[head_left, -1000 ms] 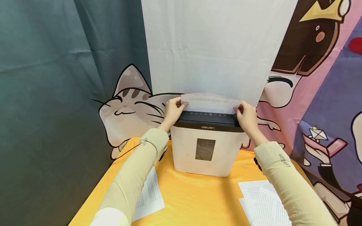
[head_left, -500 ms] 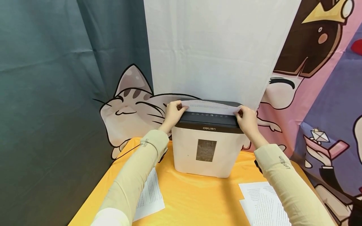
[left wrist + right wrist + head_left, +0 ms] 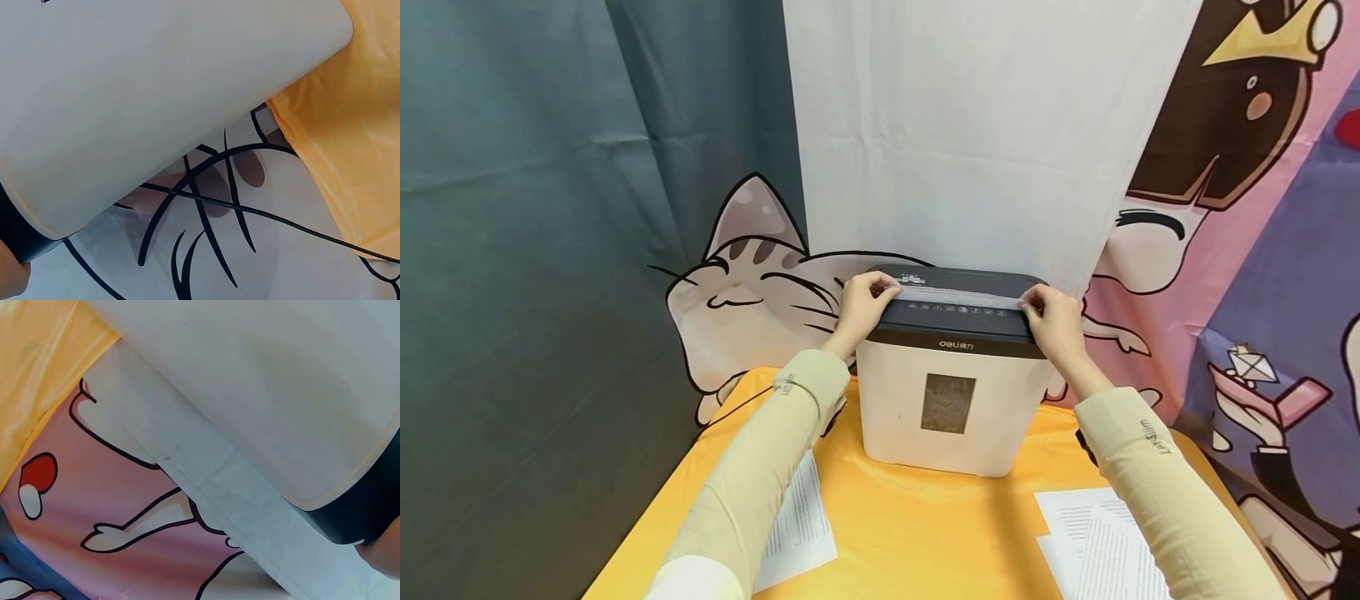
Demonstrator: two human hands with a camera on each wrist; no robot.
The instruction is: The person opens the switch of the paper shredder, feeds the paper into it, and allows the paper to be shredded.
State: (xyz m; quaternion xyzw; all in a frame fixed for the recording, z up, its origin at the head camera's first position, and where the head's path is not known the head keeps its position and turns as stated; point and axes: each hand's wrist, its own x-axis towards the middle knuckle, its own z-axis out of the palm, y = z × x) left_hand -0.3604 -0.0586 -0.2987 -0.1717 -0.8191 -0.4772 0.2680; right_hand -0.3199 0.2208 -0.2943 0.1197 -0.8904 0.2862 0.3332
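Note:
A paper shredder (image 3: 895, 400) with a white body and a black lid stands on the yellow cloth. From the slot in its lid sticks a narrow strip of a printed paper sheet (image 3: 958, 297); the rest is hidden inside. My left hand (image 3: 861, 308) pinches the sheet's left end between thumb and fingers, and my right hand (image 3: 1054, 325) pinches the right end. Both hands are at the lid's sides. In the wrist views only a bit of each hand shows, the left hand (image 3: 11, 275) and the right hand (image 3: 382, 553) beside the black lid.
Printed sheets (image 3: 801, 525) lie at the left under my forearm, and more overlapping sheets (image 3: 1097, 533) lie at the right. A thin black cable (image 3: 262, 215) runs beside the shredder to the yellow cloth (image 3: 917, 525). Printed curtains hang close behind.
The paper sheet has sunk down into the shredder slot, from a tall piece to a thin strip. Both hands have lowered very slightly with it, still holding its ends.

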